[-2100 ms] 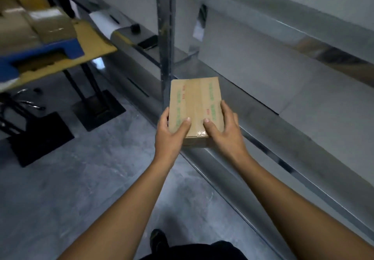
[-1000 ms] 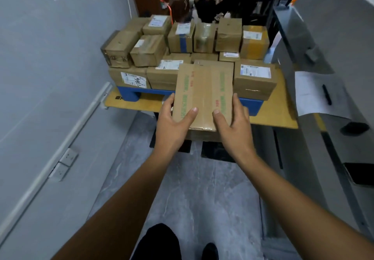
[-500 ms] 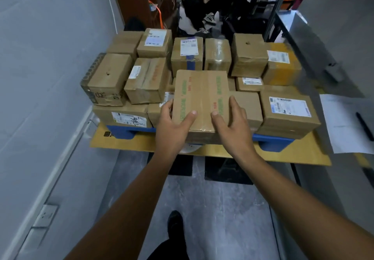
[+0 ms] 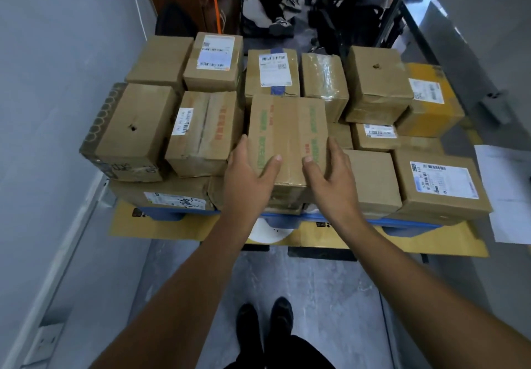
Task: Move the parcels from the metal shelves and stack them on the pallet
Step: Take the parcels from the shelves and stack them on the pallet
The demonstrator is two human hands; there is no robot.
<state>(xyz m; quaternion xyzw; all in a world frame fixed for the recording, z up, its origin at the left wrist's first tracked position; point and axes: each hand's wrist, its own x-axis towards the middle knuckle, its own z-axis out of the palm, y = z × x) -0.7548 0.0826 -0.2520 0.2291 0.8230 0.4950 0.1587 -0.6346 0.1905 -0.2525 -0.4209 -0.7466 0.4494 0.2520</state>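
Step in hand: placing. The flat parcel [image 4: 287, 135], sealed with green-printed tape, is over the front middle of the blue pallet [image 4: 402, 222]. It lies between a red-printed box [image 4: 204, 132] just on its left and a plain box [image 4: 370, 178] on its right.

Hands: the left hand [image 4: 247, 178] grips the parcel's near left corner with the thumb on top. The right hand [image 4: 330, 178] grips the near right corner the same way. I cannot tell whether the underside already rests on the layer below.

Next move (judgement): lower the parcel, slide it forward until it is square with its neighbours, then let go. The fit on the left looks close, so the parcel must stay level and straight. Fingers under the near edge risk a pinch.

Containers: every parcel on the pallet is taped shut, so contents are not visible. The pallet holds boxes two layers high at the back and left, and one layer at the right front. The pallet sits on a yellow-topped table [image 4: 161, 229].
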